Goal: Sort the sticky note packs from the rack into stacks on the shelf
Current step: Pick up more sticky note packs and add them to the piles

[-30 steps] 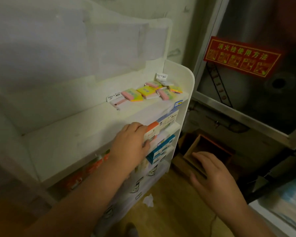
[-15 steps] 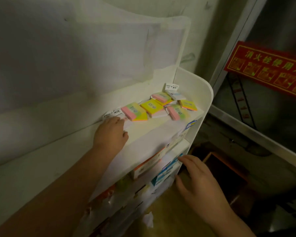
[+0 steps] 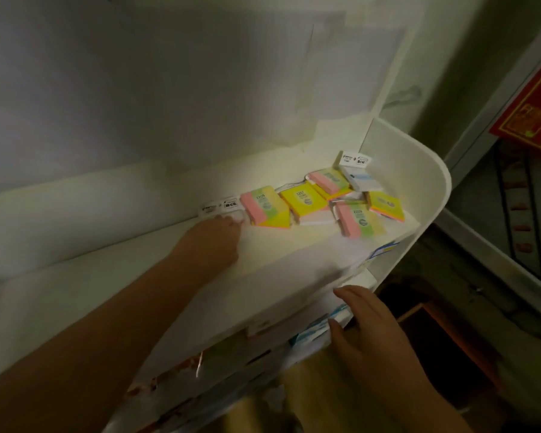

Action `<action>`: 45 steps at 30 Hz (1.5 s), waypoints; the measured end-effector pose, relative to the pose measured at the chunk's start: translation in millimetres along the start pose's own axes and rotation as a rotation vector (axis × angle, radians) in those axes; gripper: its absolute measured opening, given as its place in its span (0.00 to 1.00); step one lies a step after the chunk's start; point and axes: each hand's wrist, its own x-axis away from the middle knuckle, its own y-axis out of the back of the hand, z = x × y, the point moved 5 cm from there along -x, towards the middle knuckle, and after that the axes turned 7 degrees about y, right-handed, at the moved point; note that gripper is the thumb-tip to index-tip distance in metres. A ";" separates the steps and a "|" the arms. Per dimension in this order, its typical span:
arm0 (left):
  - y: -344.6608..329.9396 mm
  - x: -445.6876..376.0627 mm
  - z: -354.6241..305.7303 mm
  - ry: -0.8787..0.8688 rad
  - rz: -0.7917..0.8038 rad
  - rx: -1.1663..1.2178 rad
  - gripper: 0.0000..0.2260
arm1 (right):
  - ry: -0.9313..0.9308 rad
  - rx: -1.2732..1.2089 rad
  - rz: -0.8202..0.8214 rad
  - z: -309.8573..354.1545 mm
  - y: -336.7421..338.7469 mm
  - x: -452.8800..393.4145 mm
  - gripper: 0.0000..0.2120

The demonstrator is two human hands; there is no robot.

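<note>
One white pack (image 3: 221,207) just beyond left fingers (image 3: 231,220).

Left hand (image 3: 214,242) reaches forward, fingers curled; right hand (image 3: 377,335) hangs relaxed.

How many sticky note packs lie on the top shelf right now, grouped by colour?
Pink, green and yellow striped packs: 3
Plain yellow packs: 2
White packs with pale blue: 1
White-labelled pack under the left hand: 1
Total: 7
</note>
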 end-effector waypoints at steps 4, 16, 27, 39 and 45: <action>4.5 19.1 7.8 0.069 -0.005 0.091 0.19 | 0.102 -0.057 -0.044 -17.9 3.9 -29.8 0.21; 38.2 110.0 2.3 0.077 -0.569 0.131 0.16 | 0.570 0.225 -0.083 13.5 -9.5 -164.4 0.20; 56.9 143.9 -22.7 0.115 -0.699 0.074 0.16 | 0.670 0.306 -0.001 40.4 -26.6 -225.8 0.10; 64.9 203.9 -19.4 0.287 -0.771 0.036 0.12 | 0.712 0.262 -0.122 38.0 -24.8 -230.8 0.12; 70.2 251.1 -1.6 0.376 -0.821 0.046 0.10 | 0.815 0.001 -0.374 79.1 -0.5 -194.8 0.14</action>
